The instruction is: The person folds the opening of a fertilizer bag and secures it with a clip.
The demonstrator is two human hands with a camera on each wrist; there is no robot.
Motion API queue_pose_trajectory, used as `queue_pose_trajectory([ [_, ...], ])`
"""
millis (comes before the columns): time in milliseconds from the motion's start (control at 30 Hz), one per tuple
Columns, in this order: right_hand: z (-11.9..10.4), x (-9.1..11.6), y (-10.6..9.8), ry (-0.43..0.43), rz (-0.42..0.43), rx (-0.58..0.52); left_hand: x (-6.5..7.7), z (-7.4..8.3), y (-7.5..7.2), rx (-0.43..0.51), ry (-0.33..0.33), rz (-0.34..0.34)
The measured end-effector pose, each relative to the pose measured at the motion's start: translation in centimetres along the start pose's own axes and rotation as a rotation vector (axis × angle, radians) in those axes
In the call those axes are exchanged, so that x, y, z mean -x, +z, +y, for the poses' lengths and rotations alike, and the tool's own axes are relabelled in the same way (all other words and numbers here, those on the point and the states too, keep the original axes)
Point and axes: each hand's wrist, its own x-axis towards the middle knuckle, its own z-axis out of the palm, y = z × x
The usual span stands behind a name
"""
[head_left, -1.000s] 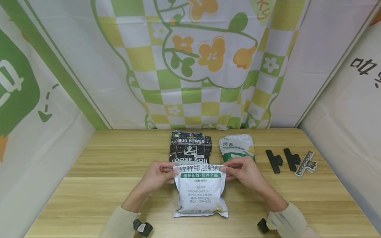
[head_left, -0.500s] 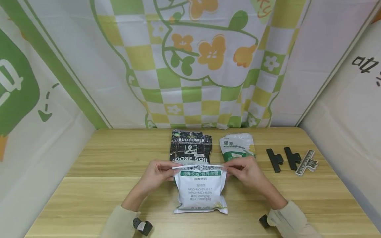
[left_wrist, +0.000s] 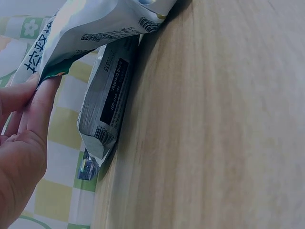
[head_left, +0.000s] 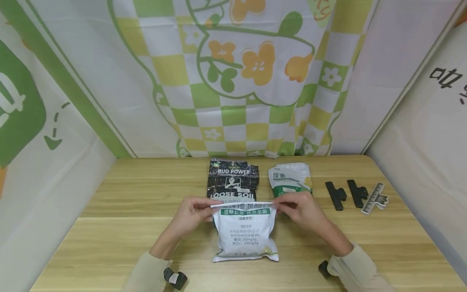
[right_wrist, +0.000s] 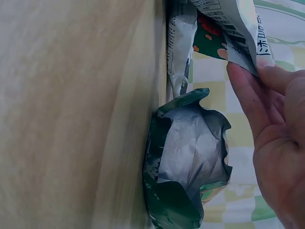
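A white fertilizer bag [head_left: 245,235] with green and black lettering faces me in the head view, its top edge folded over across the title line. My left hand [head_left: 189,217] pinches the bag's upper left corner between thumb and fingers. At the opposite corner my right hand [head_left: 304,213] pinches it the same way. The left wrist view shows the thumb and fingers of that left hand [left_wrist: 24,129] on the bag's edge [left_wrist: 90,28]. Behind the white bag stands a black "Bud Power Loose Soil" bag [head_left: 233,178], its lower part hidden.
A white and green bag [head_left: 290,178] stands at the back, right of the black one. Farther right lie two black clips [head_left: 335,196] and a silver clip [head_left: 373,199] with a black-and-white striped bar. A patterned curtain [head_left: 233,117] hangs behind the table [head_left: 138,194].
The top edge of the white fertilizer bag has folded over toward me, covering part of its title. Both hands keep their pinch on the corners and have barely moved.
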Motion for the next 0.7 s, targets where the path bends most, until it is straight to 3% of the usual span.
queue_pose_trajectory([
  [167, -0.39, -0.23, -0.18, 0.121, -0.03, 0.009, 0.01, 0.03, 0.14, -0.006, 0.013, 0.007],
  [700, -0.43, -0.26, -0.2, 0.221, -0.069, -0.06, 0.02, -0.01, 0.11, -0.024, 0.032, 0.004],
])
